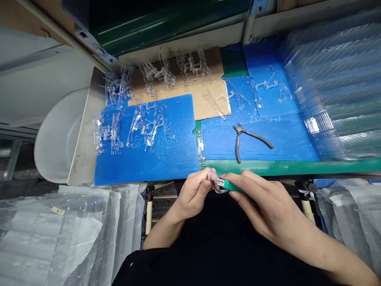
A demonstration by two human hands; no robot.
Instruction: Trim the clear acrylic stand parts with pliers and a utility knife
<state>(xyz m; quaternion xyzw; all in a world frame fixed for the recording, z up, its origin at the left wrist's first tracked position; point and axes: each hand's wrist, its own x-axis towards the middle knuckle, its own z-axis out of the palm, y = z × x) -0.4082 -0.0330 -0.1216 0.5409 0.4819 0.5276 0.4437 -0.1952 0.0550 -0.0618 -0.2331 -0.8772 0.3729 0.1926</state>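
Observation:
My left hand (195,192) is closed in a pinch on a small clear plastic part (210,174), just off the front edge of the table. Close against that part is the metal head of a green utility knife (233,186), gripped in my right hand (262,198). Fingers partly hide the clear part, so its full shape does not show. Beyond my hands, diagonal cutting pliers (239,131) lie with handles apart on a blue sheet (285,139).
Clear plastic moulded pieces on sprues (151,125) are spread over blue sheets and cardboard (208,103). Stacked clear trays (342,91) stand at the right. A white round container (56,135) is at the left; bagged goods (59,234) flank my body.

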